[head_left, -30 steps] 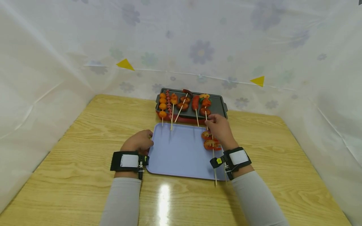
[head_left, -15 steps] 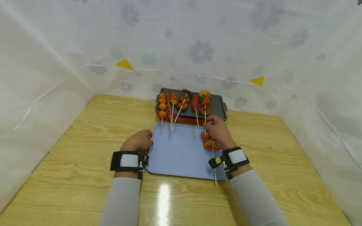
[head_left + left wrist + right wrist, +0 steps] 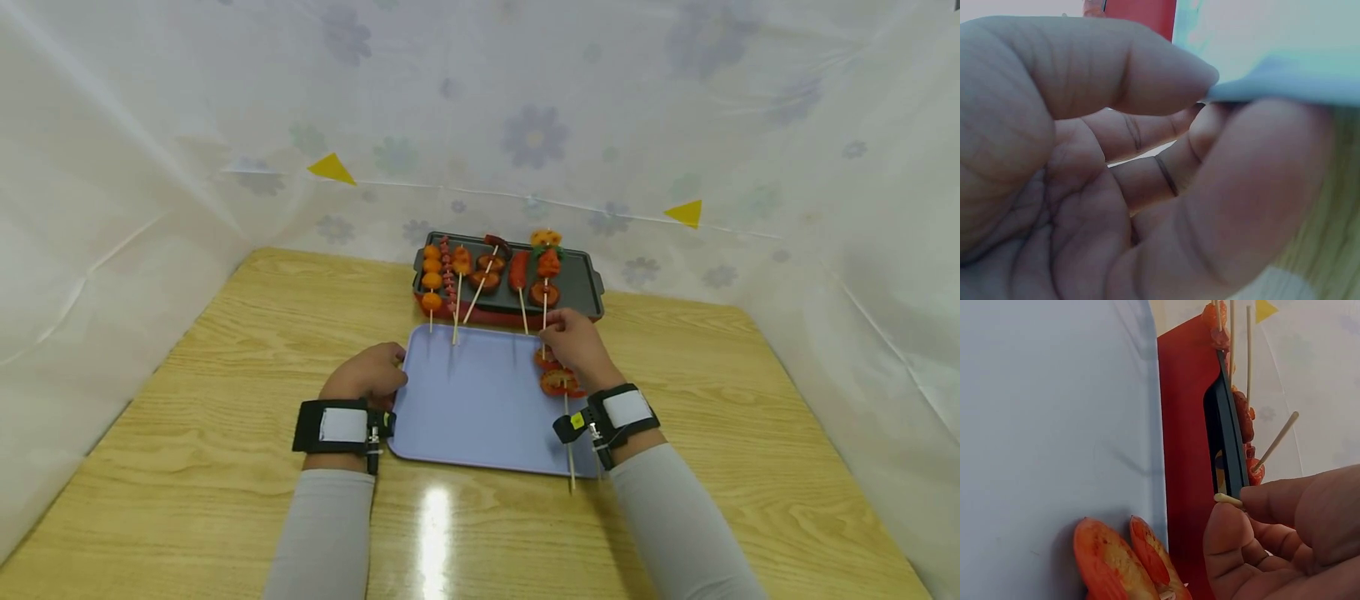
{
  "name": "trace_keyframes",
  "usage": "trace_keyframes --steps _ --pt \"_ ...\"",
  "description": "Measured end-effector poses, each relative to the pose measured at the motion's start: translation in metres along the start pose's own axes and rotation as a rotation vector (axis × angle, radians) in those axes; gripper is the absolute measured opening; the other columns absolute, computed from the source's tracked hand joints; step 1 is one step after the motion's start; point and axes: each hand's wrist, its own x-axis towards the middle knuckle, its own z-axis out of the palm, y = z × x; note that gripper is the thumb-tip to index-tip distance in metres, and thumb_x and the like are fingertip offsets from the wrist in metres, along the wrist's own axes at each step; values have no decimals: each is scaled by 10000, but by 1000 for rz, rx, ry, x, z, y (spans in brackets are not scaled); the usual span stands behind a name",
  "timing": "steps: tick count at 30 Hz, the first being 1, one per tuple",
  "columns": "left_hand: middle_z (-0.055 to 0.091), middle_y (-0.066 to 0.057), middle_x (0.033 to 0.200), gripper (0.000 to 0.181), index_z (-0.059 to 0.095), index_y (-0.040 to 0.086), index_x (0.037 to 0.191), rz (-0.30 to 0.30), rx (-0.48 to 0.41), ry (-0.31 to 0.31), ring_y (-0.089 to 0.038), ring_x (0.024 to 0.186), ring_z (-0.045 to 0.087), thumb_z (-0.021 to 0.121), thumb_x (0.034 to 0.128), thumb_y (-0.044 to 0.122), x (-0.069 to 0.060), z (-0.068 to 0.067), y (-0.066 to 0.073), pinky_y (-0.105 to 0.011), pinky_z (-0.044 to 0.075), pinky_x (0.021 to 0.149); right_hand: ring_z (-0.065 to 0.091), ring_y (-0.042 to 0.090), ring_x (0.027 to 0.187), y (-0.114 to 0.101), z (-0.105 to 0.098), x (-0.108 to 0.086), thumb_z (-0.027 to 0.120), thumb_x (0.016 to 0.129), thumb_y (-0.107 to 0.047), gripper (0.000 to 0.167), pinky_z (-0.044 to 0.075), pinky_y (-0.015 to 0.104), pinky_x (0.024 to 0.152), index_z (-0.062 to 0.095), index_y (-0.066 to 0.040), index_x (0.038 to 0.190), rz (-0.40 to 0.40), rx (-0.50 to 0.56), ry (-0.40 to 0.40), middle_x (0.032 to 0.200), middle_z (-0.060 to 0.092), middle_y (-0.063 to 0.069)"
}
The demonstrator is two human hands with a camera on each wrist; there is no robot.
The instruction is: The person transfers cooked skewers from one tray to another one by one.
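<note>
My right hand (image 3: 581,346) pinches the stick end of a mixed skewer (image 3: 549,264), whose food pieces lie over the right part of the dark grill plate (image 3: 579,283). In the right wrist view, thumb and finger of that hand (image 3: 1272,519) meet at the stick's tip (image 3: 1227,499). My left hand (image 3: 367,375) grips the left edge of the pale blue tray (image 3: 480,400); in the left wrist view the tray's rim (image 3: 1272,90) sits between thumb and fingers. A shrimp skewer (image 3: 558,383) lies on the tray's right side, partly beneath my right hand.
Left of the held skewer, a red sausage skewer (image 3: 518,271), mushroom slices (image 3: 483,282), orange balls (image 3: 431,281) and other skewers rest on the grill, sticks toward the tray. The wooden table (image 3: 225,375) extends around them; a flowered plastic sheet (image 3: 487,108) hangs behind.
The mixed skewer's far end has risen and shifted slightly away from me. My right hand has moved slightly left and down along its stick. My left hand stays on the tray.
</note>
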Motion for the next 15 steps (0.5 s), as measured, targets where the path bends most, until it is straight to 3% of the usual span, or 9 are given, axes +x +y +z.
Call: trace_keyframes --steps 8,15 --pt "576 -196 1104 536 403 -41 1441 1 10 6 -246 677 624 501 919 22 1 1 -1 -330 561 568 633 324 774 1 2 4 552 977 -86 292 506 325 620 538 55 1232 -40 -153 16 939 561 135" --pt "575 -194 1103 536 399 -35 1444 -4 5 6 -251 698 629 506 923 27 1 1 -1 -332 563 578 623 183 644 4 3 8 562 959 -77 144 495 274 565 543 4 1077 -85 -279 35 831 557 107"
